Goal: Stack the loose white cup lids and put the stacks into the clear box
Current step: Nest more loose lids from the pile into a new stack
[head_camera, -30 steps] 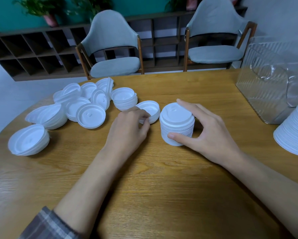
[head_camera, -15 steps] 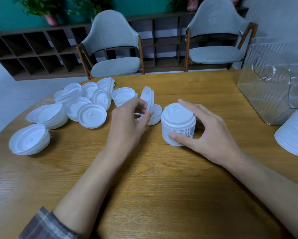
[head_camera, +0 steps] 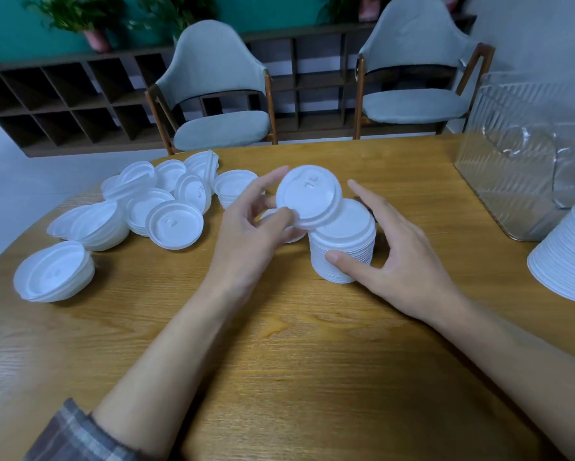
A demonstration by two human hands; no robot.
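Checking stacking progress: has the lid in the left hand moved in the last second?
Yes. The lid rose and went right, from beside the stack to tilted over its left edge.

The left grip (head_camera: 246, 234) pinches one white lid (head_camera: 307, 194) by its edge and holds it tilted just over a short stack of lids (head_camera: 342, 244) that stands on the wooden tabletop (head_camera: 279, 361). The right grip (head_camera: 399, 261) wraps round that stack, thumb on its near side and fingers on its far side. A pile of loose lids (head_camera: 166, 207) lies far on the left, the clear box (head_camera: 525, 168) sits far on the right with a bigger white stack (head_camera: 568, 261) near it, and two grey chairs (head_camera: 216, 94) stand behind the tabletop.
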